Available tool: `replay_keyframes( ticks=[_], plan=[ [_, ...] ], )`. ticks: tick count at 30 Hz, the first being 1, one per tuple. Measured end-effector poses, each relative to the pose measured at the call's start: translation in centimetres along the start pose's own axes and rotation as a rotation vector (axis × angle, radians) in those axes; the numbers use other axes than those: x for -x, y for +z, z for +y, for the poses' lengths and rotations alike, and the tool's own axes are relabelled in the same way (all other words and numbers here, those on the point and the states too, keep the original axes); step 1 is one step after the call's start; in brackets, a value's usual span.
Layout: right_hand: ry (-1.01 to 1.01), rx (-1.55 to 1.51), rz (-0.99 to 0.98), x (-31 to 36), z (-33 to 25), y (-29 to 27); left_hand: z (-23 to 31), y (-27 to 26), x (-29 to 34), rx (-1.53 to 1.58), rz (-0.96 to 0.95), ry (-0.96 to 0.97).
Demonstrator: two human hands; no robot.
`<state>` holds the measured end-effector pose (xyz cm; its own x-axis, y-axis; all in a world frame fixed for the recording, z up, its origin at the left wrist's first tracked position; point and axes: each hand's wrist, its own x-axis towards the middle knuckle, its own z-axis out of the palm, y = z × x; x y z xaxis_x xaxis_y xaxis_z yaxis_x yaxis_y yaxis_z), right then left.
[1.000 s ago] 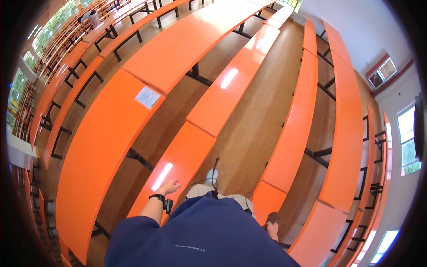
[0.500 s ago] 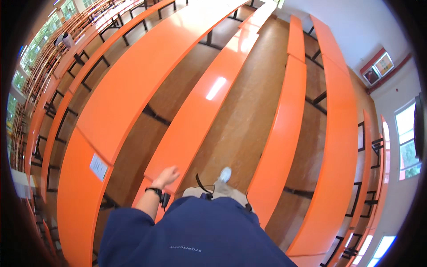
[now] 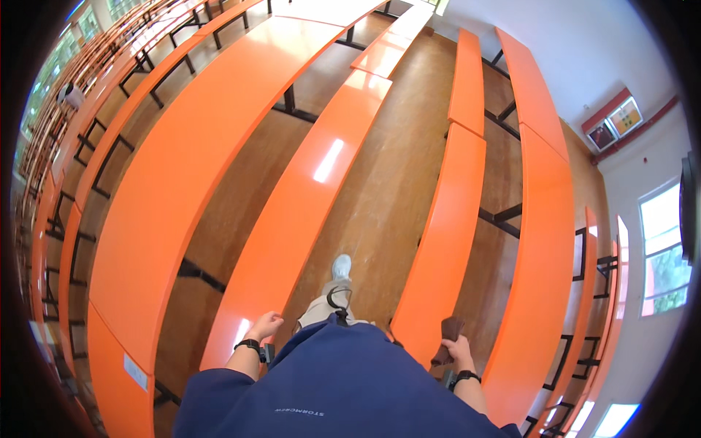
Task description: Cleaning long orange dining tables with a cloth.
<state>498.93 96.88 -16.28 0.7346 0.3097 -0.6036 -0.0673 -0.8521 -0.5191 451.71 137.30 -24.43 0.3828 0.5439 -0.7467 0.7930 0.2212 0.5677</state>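
My right hand [image 3: 460, 349] grips a dark brown folded cloth [image 3: 453, 327], which sticks out above and below the fingers. It is beside the right-hand orange bench [image 3: 445, 219], over the gap between that bench and the long orange table [image 3: 537, 270]. My left hand [image 3: 265, 326] hangs over the near part of the left-hand orange bench [image 3: 285, 219]. Its fingers are loosely curled in, and nothing shows in them. Both wrists wear dark bands with a small device.
A brown floor aisle [image 3: 380, 168] runs ahead between the two benches, with my shoe [image 3: 341, 266] on it. A wide orange table [image 3: 197, 153] stands left, bearing a white label [image 3: 135, 372]. Black metal supports [image 3: 201, 274] cross the gaps. A red-framed wall cabinet [image 3: 613, 120] is far right.
I have moved forward along the aisle, and the benches have slid nearer. My right hand with the brown cloth has come into view at the right. My left hand has swung lower.
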Motion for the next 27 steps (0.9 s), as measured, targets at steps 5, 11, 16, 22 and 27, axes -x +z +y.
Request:
replay_keyframes(
  ticks=[5, 11, 16, 22, 27],
  plan=[
    [0.392, -0.109, -0.027, -3.1, 1.0, 2.4, 15.5, -5.3, -13.4, -0.216, 0.032, 0.227],
    [0.509, -0.256, -0.136, -9.7, -14.5, 1.0, 38.9, -9.2, -24.8, -0.229, 0.064, 0.434],
    [0.323, -0.142, -0.042, -24.3, -19.9, -2.3, 50.1, -9.7, -33.1, -0.086, 0.041, 0.359],
    [0.107, -0.034, 0.106, -42.9, -33.8, -13.5, 46.5, -9.9, -41.3, 0.083, 0.125, 0.019],
    [-0.02, -0.146, 0.255, -62.1, -43.3, -22.7, 53.8, -9.7, -45.8, 0.215, 0.107, -0.121]
  ],
)
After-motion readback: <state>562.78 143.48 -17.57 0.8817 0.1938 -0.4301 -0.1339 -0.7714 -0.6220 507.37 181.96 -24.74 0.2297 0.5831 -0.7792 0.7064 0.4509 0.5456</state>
